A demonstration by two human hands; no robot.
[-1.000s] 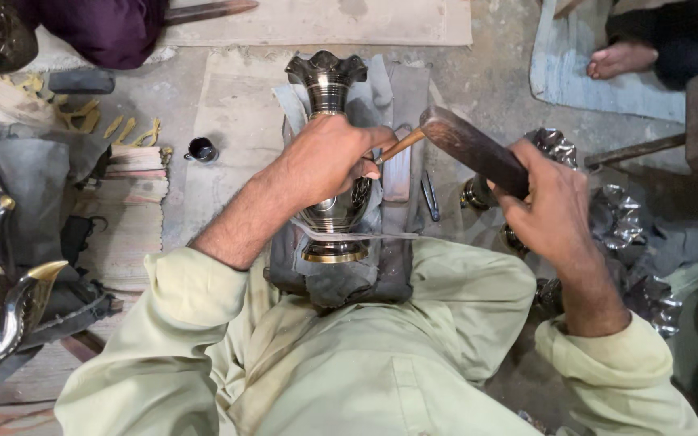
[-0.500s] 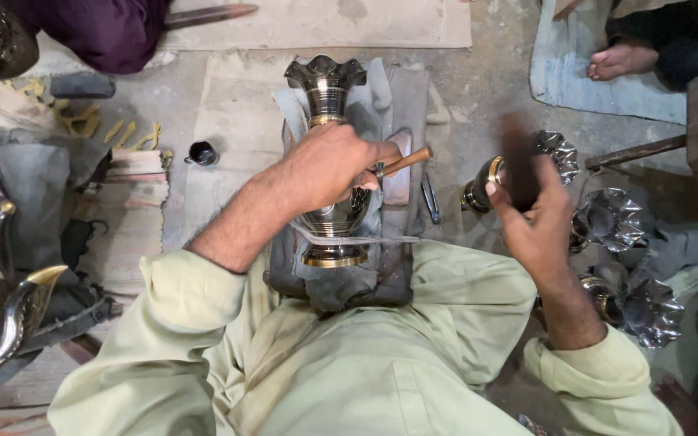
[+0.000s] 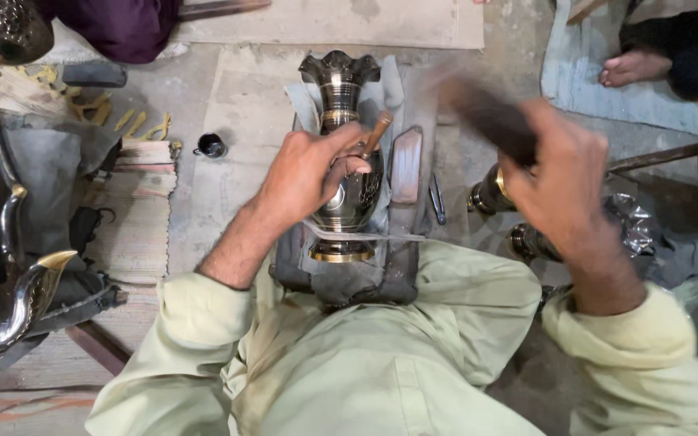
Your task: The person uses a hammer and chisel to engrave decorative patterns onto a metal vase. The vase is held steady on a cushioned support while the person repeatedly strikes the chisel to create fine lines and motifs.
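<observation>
Left hand (image 3: pixel 309 173) fingers (image 3: pixel 347 139) pinch a wooden-handled chisel (image 3: pixel 377 132) against the metal vase (image 3: pixel 347 161); at three o'clock, right hand (image 3: pixel 563 182) clenches a blurred mallet (image 3: pixel 486 117).

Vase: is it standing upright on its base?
No, the dark metal vase lies on its side on the padded block, steadied by the left hand.

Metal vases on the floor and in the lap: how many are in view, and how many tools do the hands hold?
Metal vases: 3 – one under the left hand at, two beside the right hand at and.
Wooden-handled chisel: 1
Dark striking tool, blurred: 1
Total: 5
</observation>
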